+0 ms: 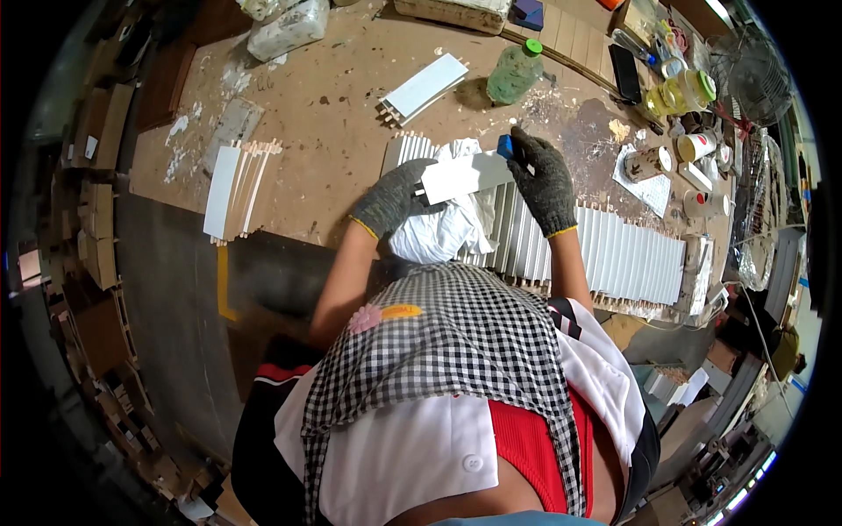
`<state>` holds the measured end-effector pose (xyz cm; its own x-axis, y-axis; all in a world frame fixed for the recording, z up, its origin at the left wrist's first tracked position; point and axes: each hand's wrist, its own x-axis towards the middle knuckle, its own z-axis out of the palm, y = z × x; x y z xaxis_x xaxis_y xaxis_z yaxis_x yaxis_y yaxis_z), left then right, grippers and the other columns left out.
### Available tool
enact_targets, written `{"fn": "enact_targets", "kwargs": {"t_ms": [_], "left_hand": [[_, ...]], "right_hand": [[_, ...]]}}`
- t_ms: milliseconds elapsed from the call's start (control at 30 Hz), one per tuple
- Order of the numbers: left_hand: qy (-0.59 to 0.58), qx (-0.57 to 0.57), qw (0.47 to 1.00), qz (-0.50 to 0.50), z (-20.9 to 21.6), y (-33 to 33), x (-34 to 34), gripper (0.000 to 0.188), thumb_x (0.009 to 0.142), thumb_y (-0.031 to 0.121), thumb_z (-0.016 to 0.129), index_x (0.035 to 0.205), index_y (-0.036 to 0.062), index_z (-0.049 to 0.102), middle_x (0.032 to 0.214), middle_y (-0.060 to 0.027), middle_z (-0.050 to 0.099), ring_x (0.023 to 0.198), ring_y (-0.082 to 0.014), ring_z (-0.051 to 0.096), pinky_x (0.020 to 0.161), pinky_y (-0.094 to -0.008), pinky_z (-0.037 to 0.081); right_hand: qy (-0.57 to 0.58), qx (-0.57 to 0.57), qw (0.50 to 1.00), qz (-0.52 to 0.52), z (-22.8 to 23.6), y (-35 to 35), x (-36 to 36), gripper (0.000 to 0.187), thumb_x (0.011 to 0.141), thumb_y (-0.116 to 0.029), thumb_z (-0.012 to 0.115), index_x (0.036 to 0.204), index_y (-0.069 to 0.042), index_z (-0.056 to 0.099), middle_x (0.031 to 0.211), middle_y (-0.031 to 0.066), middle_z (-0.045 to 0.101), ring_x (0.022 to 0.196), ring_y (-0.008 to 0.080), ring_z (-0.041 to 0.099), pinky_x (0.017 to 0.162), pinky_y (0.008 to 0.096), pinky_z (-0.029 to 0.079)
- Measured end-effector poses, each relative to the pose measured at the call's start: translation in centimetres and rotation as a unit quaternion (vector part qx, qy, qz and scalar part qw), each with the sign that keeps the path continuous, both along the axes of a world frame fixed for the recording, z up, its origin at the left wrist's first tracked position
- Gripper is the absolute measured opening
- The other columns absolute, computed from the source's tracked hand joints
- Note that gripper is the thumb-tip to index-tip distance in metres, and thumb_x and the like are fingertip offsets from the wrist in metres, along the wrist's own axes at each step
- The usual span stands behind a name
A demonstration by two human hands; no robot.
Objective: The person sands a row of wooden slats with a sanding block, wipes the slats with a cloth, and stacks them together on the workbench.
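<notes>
My left hand (396, 198), in a dark grey knit glove with a yellow cuff, is closed on the left end of a short white slat (465, 178) with small pegs at its end. A small blue block (505, 146) is pinched in the fingers of my right hand (545, 182), gloved alike, at the slat's right end. Under the slat lies a crumpled white cloth (443, 233). Beneath and to the right runs a long row of white slats (633, 256) set side by side along the table's near edge.
On the brown, paint-stained table (298, 114) lie a white slat stack (425, 88) and a fanned slat group (224, 193). Beyond my right hand stand a green-capped bottle (515, 74), a yellow-liquid bottle (680, 95), a phone (624, 74), several cups and a fan (750, 79).
</notes>
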<state>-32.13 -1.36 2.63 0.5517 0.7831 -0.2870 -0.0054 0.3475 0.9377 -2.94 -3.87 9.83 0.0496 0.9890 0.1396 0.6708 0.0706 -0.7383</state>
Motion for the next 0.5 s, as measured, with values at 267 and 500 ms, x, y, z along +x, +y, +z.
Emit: {"fn": "enact_targets", "kwargs": {"t_ms": [267,500], "left_hand": [[-0.036,-0.137,0.989,0.048,-1.5,0.7,0.1,0.055,0.083,-0.002,0.079,0.135,0.0006,0.062,0.125,-0.0112,0.068,0.109,-0.0174,0.067,0.092,-0.0350,0.062],[0.044,-0.131,0.988,0.069,1.4,0.7,0.5,0.055,0.086,-0.009,0.074,0.138,0.0035,0.062,0.121,-0.0086,0.071,0.106,-0.0177,0.068,0.092,-0.0320,0.060]], "right_hand": [[0.059,-0.032,0.982,-0.178,-2.9,-4.5,1.9,0.050,0.090,-0.014,0.077,0.139,-0.007,0.065,0.115,0.0158,0.073,0.098,0.0257,0.073,0.086,0.0371,0.057],[-0.006,0.040,0.996,0.082,0.7,-3.9,-3.9,0.040,0.089,-0.020,0.077,0.128,-0.011,0.071,0.100,0.0104,0.071,0.090,0.0277,0.067,0.083,0.0406,0.054]]}}
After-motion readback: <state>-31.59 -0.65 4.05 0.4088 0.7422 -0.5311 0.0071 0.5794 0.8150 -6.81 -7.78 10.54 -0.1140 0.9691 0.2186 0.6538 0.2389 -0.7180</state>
